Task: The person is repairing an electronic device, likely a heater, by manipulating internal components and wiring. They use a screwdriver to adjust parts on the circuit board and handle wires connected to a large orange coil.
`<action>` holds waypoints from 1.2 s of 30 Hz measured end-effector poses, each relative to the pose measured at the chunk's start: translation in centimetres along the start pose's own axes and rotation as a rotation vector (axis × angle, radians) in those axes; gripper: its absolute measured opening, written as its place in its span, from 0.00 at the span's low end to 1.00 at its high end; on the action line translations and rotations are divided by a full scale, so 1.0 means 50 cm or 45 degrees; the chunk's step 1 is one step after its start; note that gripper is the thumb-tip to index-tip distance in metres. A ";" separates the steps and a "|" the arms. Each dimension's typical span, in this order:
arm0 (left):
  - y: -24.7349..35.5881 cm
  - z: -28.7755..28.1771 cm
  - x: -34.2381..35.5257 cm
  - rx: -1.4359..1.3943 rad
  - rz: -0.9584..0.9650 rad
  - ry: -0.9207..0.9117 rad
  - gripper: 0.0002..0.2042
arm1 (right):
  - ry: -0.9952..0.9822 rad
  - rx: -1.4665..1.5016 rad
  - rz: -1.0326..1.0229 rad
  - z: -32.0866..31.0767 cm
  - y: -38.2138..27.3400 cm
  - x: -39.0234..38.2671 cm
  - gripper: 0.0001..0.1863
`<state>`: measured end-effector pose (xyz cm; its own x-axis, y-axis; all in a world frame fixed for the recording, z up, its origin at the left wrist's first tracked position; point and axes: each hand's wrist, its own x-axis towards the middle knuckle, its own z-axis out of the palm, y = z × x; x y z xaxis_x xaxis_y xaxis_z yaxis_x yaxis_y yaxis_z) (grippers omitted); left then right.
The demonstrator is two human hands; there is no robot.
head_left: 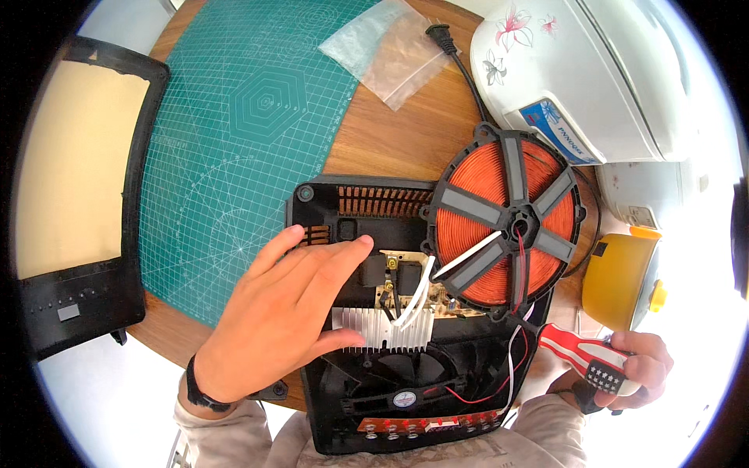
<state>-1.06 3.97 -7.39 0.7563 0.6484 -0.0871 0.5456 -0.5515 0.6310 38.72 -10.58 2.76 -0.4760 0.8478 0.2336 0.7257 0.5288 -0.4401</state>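
An opened induction cooker base [328, 425] in black plastic lies in front of me, partly over my lap. My left hand [285, 312] is over its left side with fingers apart, holding nothing. The thumb lies by the silver finned heat sink [384, 331], and whether it touches cannot be made out. Beyond the heat sink sits a circuit board [399, 259] with white wires. A round copper coil [466, 212] in a black spoked frame rests over the far right corner. Off the right side, my right hand [641, 365] grips a screwdriver [573, 347] by its red and white, starred handle; its shaft is hardly visible.
The cooker's top panel [86, 171] lies at far left beside a green cutting mat [226, 171]. A clear plastic bag [394, 51] and a plug [441, 37] are at the back. A white appliance [577, 70] and a yellow pot [620, 281] stand on the right.
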 end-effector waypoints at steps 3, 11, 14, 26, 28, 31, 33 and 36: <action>0.001 -0.003 -0.001 0.014 0.006 0.003 0.45 | 0.127 -0.226 0.082 0.009 -0.009 -0.031 0.38; -0.004 0.003 0.001 0.055 0.069 0.054 0.43 | 0.761 -0.494 0.670 0.096 -0.034 -0.020 0.50; -0.007 0.007 -0.004 0.061 0.071 0.061 0.42 | 0.606 -0.347 0.541 0.090 -0.034 -0.047 0.49; -0.001 0.026 0.002 0.156 0.120 0.174 0.28 | 0.774 0.211 0.384 0.113 -0.062 -0.045 0.37; -0.008 0.027 0.001 0.175 0.144 0.177 0.28 | 0.964 0.153 0.496 0.104 -0.070 -0.054 0.35; -0.003 0.017 0.000 0.183 0.149 0.112 0.32 | 1.005 -0.017 0.595 0.099 -0.074 -0.080 0.34; 0.006 0.011 -0.002 0.201 0.155 0.063 0.36 | 1.035 -0.031 0.599 0.098 -0.080 -0.097 0.34; 0.019 0.003 -0.007 0.264 0.176 -0.011 0.42 | 1.110 -0.025 0.593 0.095 -0.087 -0.136 0.34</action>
<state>-0.76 3.15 -6.90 0.8313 0.5555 -0.0179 0.4986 -0.7312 0.4656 36.44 -18.82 -1.05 0.3857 0.7001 0.6010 0.7595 0.1290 -0.6376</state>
